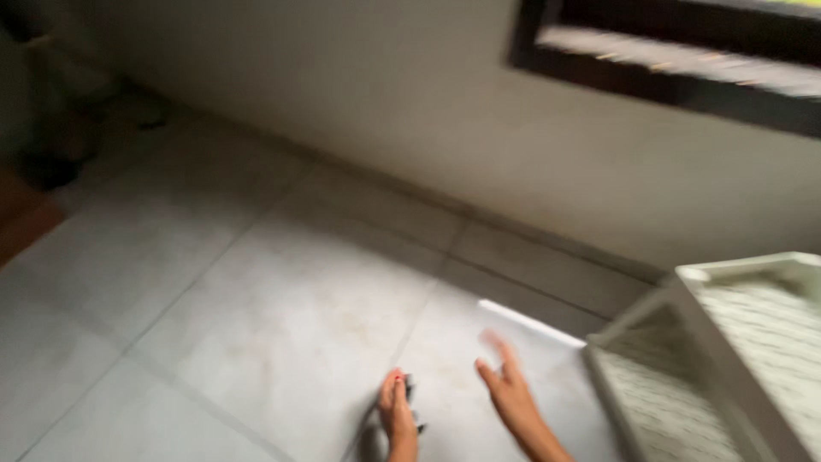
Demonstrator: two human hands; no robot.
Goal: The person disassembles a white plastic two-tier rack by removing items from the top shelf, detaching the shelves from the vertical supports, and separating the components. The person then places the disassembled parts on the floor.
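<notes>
Nearest to me, at the bottom of the view, my left hand (398, 417) is curled around a small dark object (411, 402) that pokes out past my fingers on the right side; the blur keeps me from telling what kind of thing it is, only that it sits in my closed grip just above the floor. Just to the right of it, my right hand (506, 387) is open, fingers spread and pointing away from me, holding nothing, hovering over the grey tiled floor (256, 291). The two hands are near each other but apart.

At the right edge, close by, stands a white slatted rack (727, 359) with two tiers, its upper shelf reaching out of the frame. Between it and my right hand a thin white strip (530, 323) lies on the tiles.

Farther off, the floor meets a plain pale wall (385, 94). High on the right of that wall sits a dark window frame (684, 60). In the far left corner there are dark shapes too blurred to make out.
</notes>
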